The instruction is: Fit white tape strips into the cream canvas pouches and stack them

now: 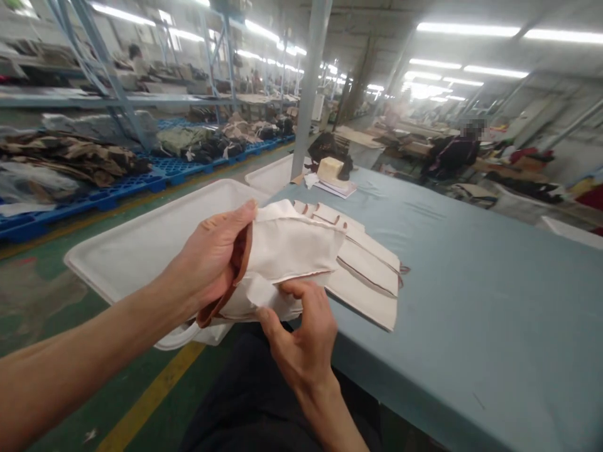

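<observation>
A cream fabric pouch (292,248) with a brown-trimmed opening is held up between both hands, over the near left corner of the table. My left hand (214,251) grips it at the trimmed edge, thumb on top and the other fingers partly hidden inside. A small white tag (261,292) sticks out from the pouch's side. My right hand (304,326) is closed at the lower side by the tag, thumb and forefinger near it; whether they pinch the tag or the cloth is unclear. Behind the pouch, several similar cream pieces (367,270) lie overlapping on the table.
The table (471,301) has a blue-green cover. A white plastic bin (136,232) stands to its left. A yellowish block (330,169) rests on papers by a metal post (311,94). Blue pallets (164,166) bear cloth heaps. A person (455,150) sits far right.
</observation>
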A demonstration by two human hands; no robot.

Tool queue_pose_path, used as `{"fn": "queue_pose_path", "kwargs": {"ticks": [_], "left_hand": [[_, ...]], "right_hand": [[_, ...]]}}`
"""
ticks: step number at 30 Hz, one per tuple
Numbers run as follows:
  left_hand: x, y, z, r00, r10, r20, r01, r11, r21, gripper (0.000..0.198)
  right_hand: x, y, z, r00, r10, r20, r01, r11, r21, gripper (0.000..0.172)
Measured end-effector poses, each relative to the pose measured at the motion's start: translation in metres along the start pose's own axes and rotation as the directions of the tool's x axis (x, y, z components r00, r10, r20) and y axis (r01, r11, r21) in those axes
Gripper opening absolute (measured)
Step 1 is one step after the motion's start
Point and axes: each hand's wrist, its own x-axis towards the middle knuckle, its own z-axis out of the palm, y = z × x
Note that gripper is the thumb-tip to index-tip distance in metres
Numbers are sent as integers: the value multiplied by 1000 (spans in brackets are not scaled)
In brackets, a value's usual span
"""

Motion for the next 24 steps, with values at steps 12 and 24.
{"fn": "queue_pose_path", "kwargs": {"ticks": [12,24], "left_hand": [[3,-24,16,957,288,-4,-264,881,393,73],[31,5,14,813,546,202,-471,414,779,56]], "right_hand": [[6,-13,9,987,98,130,-144,902,407,28],[45,-8,10,931,-88,354,78,996,43,39]]}}
